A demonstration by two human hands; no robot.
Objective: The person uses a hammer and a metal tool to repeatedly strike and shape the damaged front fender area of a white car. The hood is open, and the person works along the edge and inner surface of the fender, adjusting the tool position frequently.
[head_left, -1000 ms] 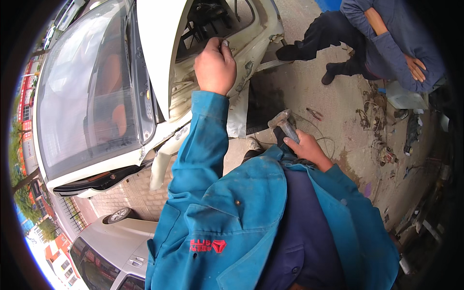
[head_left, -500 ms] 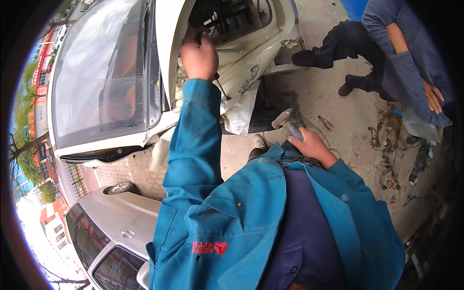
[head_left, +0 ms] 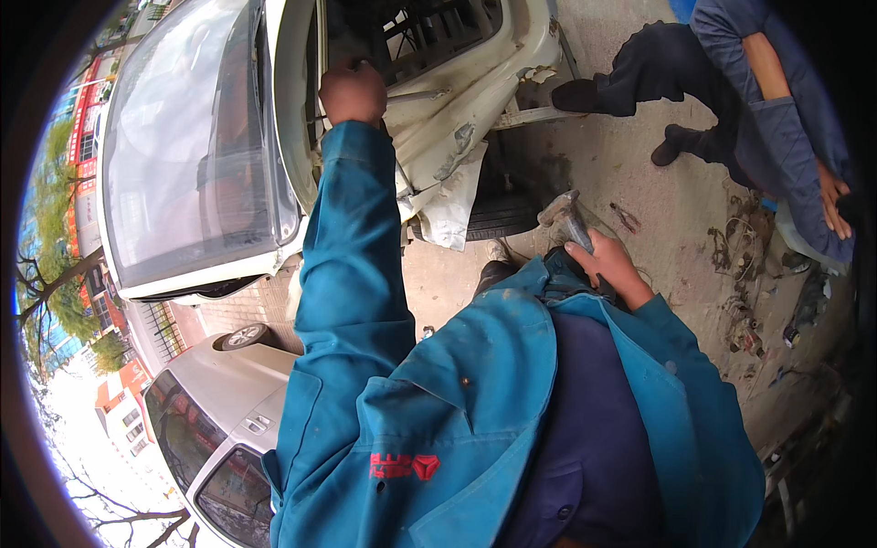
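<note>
My left hand point(head_left: 354, 96) is closed, reaching over the front of a damaged white vehicle point(head_left: 438, 137) beside its open engine bay point(head_left: 425, 36). Whatever its curled fingers grip is hidden from me. In my right hand point(head_left: 614, 265) is a hammer point(head_left: 574, 225), held low by my right side with its worn metal head pointing up and left. Crumpled, torn body panel point(head_left: 453, 205) hangs over a dark tyre point(head_left: 502, 217) between my two hands.
A person in dark blue point(head_left: 786, 100) is at the right, one leg stretched toward the vehicle. Pliers point(head_left: 625, 217) and greasy scrap parts point(head_left: 742, 265) lie on the concrete. A silver car point(head_left: 224, 402) is parked at the left. The windshield point(head_left: 187, 137) slopes away beyond my left arm.
My left hand has shifted a little left and turned, its back now more toward me. The hammer in my right hand has moved slightly right and up in view.
</note>
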